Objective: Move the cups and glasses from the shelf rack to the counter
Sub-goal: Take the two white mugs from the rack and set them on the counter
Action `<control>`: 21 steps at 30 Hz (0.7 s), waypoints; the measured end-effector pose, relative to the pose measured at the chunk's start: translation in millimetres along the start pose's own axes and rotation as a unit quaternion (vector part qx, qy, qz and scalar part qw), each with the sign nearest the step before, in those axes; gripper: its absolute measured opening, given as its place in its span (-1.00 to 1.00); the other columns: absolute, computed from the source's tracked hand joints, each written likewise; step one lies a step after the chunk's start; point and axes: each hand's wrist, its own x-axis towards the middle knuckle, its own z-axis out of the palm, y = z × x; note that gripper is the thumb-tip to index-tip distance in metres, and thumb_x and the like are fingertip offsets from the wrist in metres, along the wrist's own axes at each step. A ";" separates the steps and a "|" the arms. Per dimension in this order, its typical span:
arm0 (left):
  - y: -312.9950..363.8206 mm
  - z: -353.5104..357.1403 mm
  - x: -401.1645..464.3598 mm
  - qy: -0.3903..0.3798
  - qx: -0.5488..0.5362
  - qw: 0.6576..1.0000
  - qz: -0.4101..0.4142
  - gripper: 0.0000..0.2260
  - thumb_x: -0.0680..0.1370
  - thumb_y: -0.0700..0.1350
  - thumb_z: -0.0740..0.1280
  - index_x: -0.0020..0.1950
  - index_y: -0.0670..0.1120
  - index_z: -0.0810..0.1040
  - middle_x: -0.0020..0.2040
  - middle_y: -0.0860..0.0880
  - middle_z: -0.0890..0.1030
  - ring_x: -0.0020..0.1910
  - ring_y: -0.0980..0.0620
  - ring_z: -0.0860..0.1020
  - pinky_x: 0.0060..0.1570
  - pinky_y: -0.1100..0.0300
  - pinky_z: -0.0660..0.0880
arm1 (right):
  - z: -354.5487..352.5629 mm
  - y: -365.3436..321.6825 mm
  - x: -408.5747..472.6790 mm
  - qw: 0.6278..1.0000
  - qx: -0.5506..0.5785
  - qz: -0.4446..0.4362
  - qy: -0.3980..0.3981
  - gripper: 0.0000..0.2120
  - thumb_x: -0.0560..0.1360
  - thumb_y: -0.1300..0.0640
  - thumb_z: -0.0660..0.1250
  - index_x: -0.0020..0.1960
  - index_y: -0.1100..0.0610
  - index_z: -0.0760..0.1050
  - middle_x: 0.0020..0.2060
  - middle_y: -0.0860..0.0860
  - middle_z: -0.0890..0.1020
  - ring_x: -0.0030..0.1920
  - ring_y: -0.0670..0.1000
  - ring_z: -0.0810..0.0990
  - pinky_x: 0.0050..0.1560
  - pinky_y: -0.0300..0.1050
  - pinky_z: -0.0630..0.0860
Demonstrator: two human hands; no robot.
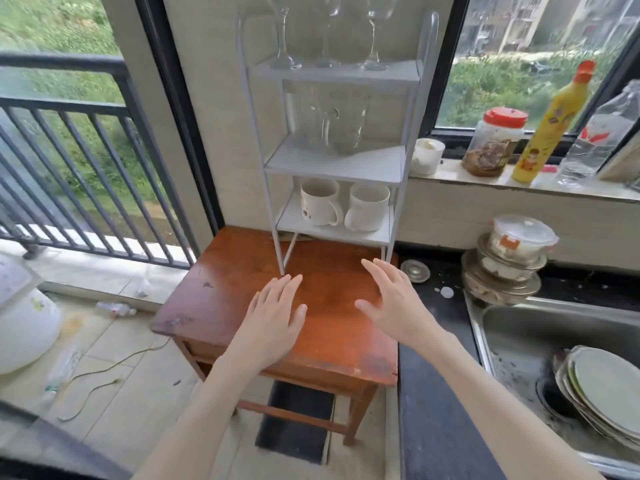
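So there's a wooden counter (242,282) with a white three-tier shelf rack (334,168) standing at its back edge, against the wall. To the right is a steel sink (512,327) with plates (602,386) stacked inside. Both hands hover over the bare wood in front of the rack, holding nothing: left hand (273,320) is flat, palm down, fingers (282,289) straight and close together; right hand (394,303) is angled with its fingers loosely spread. Top tier has three wine glasses (325,36), middle tier has clear glass mugs (332,123) bunched together, bottom tier has two white cups (343,207) side by side. All still on the rack.
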 end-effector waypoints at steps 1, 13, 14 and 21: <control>-2.4 1.0 12.3 -0.012 -0.003 1.000 0.004 -0.54 0.60 0.08 0.01 0.50 0.08 0.03 0.54 0.02 0.11 0.52 0.04 0.01 0.44 0.07 -0.05 | 1.8 2.2 9.6 1.000 0.017 0.007 0.000 -0.36 0.50 0.00 0.29 0.48 -0.01 0.09 0.49 0.03 0.17 0.47 0.06 0.09 0.46 0.02 0.10; -1.5 12.2 161.4 -0.035 -0.118 0.992 0.009 -0.56 0.60 0.04 0.08 0.48 0.03 0.14 0.50 0.00 0.19 0.49 0.06 0.09 0.45 0.09 0.06 | 15.4 35.4 140.4 0.964 0.238 0.107 0.057 -0.57 0.55 0.08 0.22 0.40 0.06 0.29 0.33 -0.03 0.43 0.26 -0.11 0.42 0.14 -0.34 0.28; -0.3 15.5 171.4 -0.042 -0.136 0.990 0.002 -0.56 0.60 0.04 0.08 0.47 0.05 0.15 0.50 0.01 0.20 0.49 0.06 0.11 0.45 0.06 0.09 | 17.0 37.3 148.4 0.961 0.247 0.109 0.062 -0.60 0.56 0.08 0.22 0.38 0.07 0.32 0.31 -0.02 0.46 0.28 -0.07 0.42 0.18 -0.29 0.30; 17.2 24.6 226.6 -0.023 -0.323 0.944 -0.069 -0.70 0.60 0.06 0.08 0.31 0.08 0.37 0.28 0.03 0.45 0.23 0.11 0.39 0.16 0.23 0.25 | 28.0 37.5 181.2 0.919 0.361 0.150 0.052 -0.71 0.58 0.08 0.15 0.26 0.10 0.45 0.08 -0.06 0.54 0.16 0.03 0.52 0.18 0.00 0.51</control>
